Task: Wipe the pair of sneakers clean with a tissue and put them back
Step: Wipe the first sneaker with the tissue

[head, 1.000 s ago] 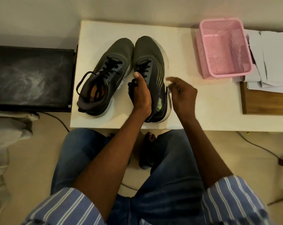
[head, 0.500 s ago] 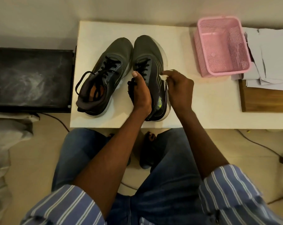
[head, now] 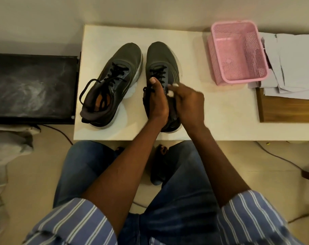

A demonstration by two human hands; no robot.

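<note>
Left hand [head: 157, 101] grips sneaker [head: 161, 68]; right hand [head: 187, 101] presses tissue [head: 171, 92] against it.

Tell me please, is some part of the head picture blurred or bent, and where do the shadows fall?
Head view: the right hand with the tissue is smeared by motion, while the left hand and both sneakers look sharper; the wide lens bows the white table edges; soft light, faint shadow left of the pink basket.
</note>
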